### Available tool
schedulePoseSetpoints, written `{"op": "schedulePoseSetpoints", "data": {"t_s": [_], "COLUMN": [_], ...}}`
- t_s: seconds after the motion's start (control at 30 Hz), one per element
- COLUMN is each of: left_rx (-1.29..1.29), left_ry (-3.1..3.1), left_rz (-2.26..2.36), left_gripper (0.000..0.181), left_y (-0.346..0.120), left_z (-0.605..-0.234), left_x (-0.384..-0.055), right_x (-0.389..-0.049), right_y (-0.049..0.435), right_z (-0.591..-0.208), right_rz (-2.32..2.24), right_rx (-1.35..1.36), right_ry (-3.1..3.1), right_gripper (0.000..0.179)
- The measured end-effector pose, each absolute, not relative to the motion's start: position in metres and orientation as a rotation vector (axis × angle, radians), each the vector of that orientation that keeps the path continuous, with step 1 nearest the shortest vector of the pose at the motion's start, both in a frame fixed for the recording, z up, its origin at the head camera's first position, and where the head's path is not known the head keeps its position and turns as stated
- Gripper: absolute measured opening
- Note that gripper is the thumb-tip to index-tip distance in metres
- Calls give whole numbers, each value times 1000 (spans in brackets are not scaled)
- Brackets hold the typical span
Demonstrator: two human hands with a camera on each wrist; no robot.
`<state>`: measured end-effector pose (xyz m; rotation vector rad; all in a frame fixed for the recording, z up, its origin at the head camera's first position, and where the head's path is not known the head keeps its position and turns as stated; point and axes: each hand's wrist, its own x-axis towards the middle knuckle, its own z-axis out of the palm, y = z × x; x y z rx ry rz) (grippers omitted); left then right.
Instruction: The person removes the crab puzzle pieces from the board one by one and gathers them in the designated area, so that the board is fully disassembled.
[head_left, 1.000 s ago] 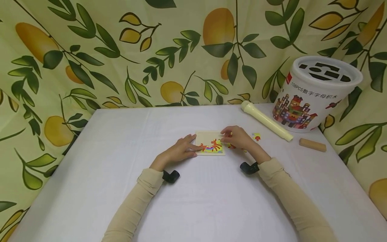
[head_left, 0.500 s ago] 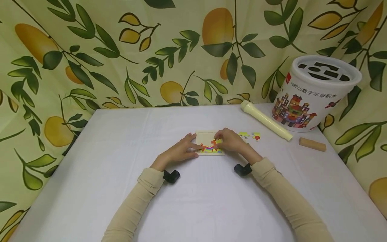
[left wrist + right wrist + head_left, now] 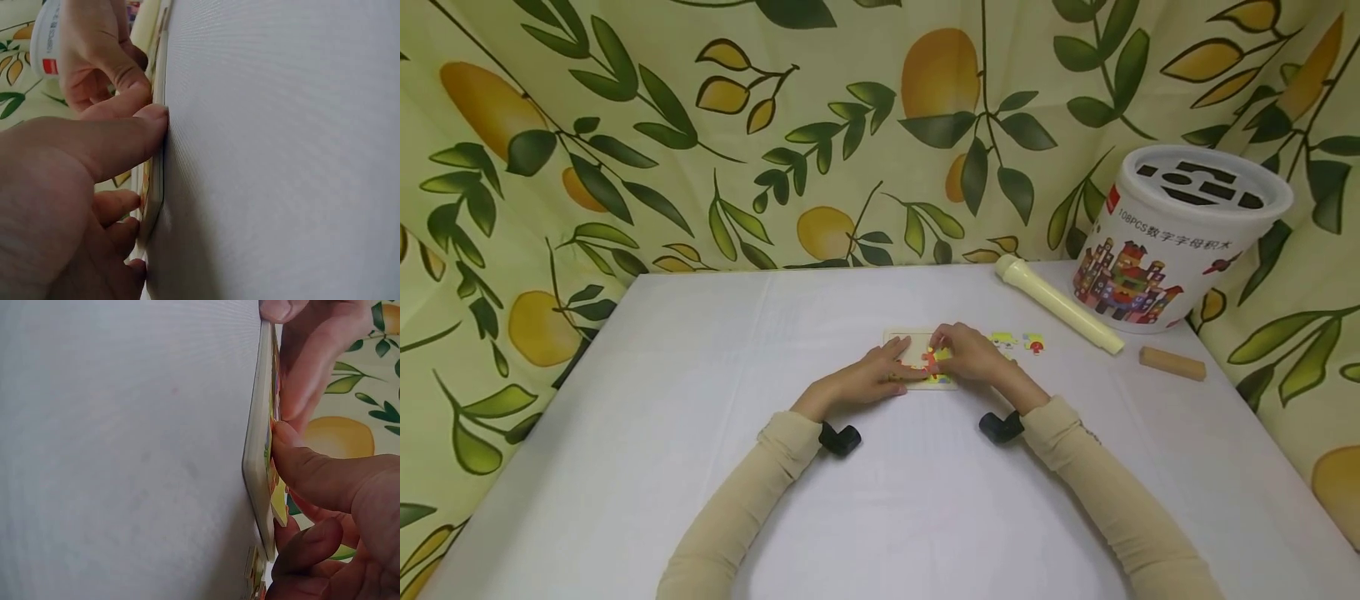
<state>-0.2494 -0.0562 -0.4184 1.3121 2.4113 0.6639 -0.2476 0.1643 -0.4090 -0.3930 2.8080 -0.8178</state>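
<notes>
A small wooden jigsaw board (image 3: 916, 347) lies on the white table, its lower part filled with pieces bearing a red and yellow picture. My left hand (image 3: 874, 375) rests across its left side. The index finger reaches over the picture, and the thumb lies along the front edge, as the left wrist view shows. My right hand (image 3: 976, 353) pinches a yellow puzzle piece (image 3: 280, 506), which sits tilted over the right part of the board. Both hands' fingertips nearly meet there and hide much of the picture. Loose puzzle pieces (image 3: 1034, 344) lie just right of my right hand.
Behind the pieces lies a cream-coloured toy microphone (image 3: 1060, 304). A white block bucket (image 3: 1172, 242) stands at the back right, with a wooden block (image 3: 1172, 363) in front of it. A leaf-patterned curtain (image 3: 700, 167) hangs behind the table.
My right hand moved left from the loose pieces onto the board, with a piece in its fingers. Lately my left hand slid right, its index finger reaching farther over the picture.
</notes>
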Motion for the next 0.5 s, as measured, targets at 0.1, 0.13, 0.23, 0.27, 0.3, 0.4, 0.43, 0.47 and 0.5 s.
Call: {"op": "schedulePoseSetpoints", "data": {"t_s": [0.1,0.13,0.23,0.27,0.3,0.4,0.43,0.47,0.5], "left_rx": [1322,1320,1324,1330,1332,1336,1335,1328,1320], "left_ry": [2404,2401,2396,2397,2400,2407,2411,2415,2419], "left_rz": [618,613,608,603,596,580,574,566,560], "left_gripper": [40,39,39,39,39,38,38,38,38], "left_y": [-56,-56,-56,-55,-55,-54,-54,-53,-53], "left_z": [-419,-419,-418,-417,-417,-416,-415,-415,-415], "left_x": [-248,-247,-247,-247,-247,-247,-247,-247,-248], "right_x": [-246,-246,-245,-245,-245,-245,-245,-246,-246], "right_y": [164,164,164,164,165,167,168,169,170], "right_z": [-409,-409,-410,-410,-410,-409,-409,-409,-408], "right_rz": [-817,-814,-804,-805,-806,-847,-872,-899,-927], "right_rx": [-382,-385,-401,-407,-414,-429,-440,-453,-467], "right_ry": [2805,2807,2819,2821,2824,2824,2824,2824,2822], "right_gripper": [31,31,31,31,30,23,19,16,14]}}
